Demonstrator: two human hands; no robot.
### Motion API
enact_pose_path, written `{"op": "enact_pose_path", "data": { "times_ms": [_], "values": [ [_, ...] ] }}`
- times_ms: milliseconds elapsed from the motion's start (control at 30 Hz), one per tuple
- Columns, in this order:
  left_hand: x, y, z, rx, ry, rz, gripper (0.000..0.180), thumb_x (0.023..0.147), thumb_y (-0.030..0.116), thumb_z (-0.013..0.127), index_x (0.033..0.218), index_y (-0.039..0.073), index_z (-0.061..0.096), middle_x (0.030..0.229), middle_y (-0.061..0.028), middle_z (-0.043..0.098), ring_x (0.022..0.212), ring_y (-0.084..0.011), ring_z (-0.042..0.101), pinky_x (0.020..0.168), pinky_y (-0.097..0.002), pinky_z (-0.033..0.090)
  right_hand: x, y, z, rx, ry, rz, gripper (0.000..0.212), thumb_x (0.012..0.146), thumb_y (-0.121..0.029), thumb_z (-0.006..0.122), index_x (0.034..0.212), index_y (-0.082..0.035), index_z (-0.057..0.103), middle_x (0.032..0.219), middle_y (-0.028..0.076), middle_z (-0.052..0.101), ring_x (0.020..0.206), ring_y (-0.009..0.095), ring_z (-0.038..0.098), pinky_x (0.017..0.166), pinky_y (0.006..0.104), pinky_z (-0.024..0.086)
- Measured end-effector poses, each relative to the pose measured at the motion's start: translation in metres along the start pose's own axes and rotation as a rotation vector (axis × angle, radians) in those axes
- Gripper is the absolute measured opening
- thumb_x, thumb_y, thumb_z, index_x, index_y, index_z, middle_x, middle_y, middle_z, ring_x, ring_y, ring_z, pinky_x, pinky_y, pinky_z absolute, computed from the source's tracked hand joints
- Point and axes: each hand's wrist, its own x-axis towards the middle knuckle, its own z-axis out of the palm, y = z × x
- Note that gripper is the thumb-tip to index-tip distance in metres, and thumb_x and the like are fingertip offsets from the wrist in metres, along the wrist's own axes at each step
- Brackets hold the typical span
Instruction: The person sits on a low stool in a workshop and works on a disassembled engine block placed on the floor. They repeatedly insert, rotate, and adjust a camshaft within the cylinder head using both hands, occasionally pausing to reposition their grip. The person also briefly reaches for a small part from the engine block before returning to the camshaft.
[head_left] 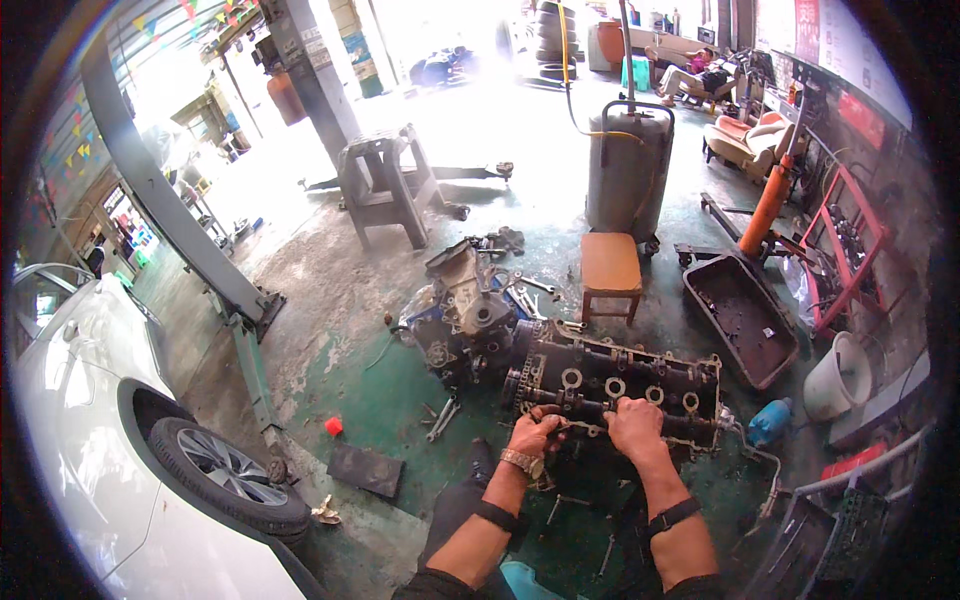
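In front of me stands an engine (pixel 588 362) with its top uncovered, showing dark camshafts and a row of pale round rings. My left hand (pixel 537 434), wearing a wristwatch, has its fingers curled at the near left part of the engine's top. At the near middle edge, my right hand (pixel 634 426) is closed like a fist against the engine. Whatever either hand grips is too small or hidden to name. Beyond the engine's left end lie a pale metal engine cover (pixel 466 290) and other greasy parts. Wrenches (pixel 442 418) rest on the green floor to the left.
A brown-topped stool (pixel 610 264) and a grey tank on wheels (pixel 628 170) stand behind the engine. To the right are a black drain tray (pixel 738 322), a blue bottle (pixel 769 421) and a white bucket (pixel 838 376). A white car (pixel 90 430) fills the left side.
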Motion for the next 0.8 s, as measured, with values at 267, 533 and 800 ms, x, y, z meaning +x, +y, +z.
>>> {"op": "enact_pose_path", "data": {
  "times_ms": [267, 533, 800],
  "values": [
    [-0.0035, 0.0054, 0.0031, 0.03, 0.022, -0.027, 0.023, 0.083, 0.013, 0.065, 0.103, 0.005, 0.057, 0.081, -0.0043, 0.065, 0.059, -0.0147, 0.059, 0.048, -0.0267, 0.044, 0.0033, 0.0032, 0.0089, 0.011, 0.005, -0.006, 0.029, 0.079, -0.031, 0.068, 0.086, -0.003, 0.065, 0.08, 0.018, 0.067, 0.078, 0.035, 0.066, 0.071, 0.0429, 0.053],
    [-0.004, 0.0041, 0.0022, 0.011, 0.02, -0.036, 0.018, 0.084, 0.013, 0.064, 0.1, 0.005, 0.058, 0.081, -0.0041, 0.065, 0.059, -0.0146, 0.06, 0.046, -0.0262, 0.043, 0.0029, 0.0028, 0.0052, 0.046, -0.001, -0.015, 0.026, 0.078, -0.026, 0.071, 0.086, -0.003, 0.065, 0.083, 0.018, 0.066, 0.08, 0.035, 0.065, 0.071, 0.0437, 0.053],
    [-0.0006, 0.002, -0.0008, -0.016, -0.024, -0.028, 0.022, 0.084, 0.013, 0.064, 0.103, 0.005, 0.057, 0.084, -0.0045, 0.065, 0.06, -0.0152, 0.06, 0.045, -0.0263, 0.043, 0.0026, 0.0027, 0.0028, 0.065, -0.001, -0.019, 0.025, 0.076, -0.024, 0.072, 0.086, -0.002, 0.065, 0.084, 0.02, 0.066, 0.082, 0.037, 0.065, 0.073, 0.0444, 0.053]
  ]
}}
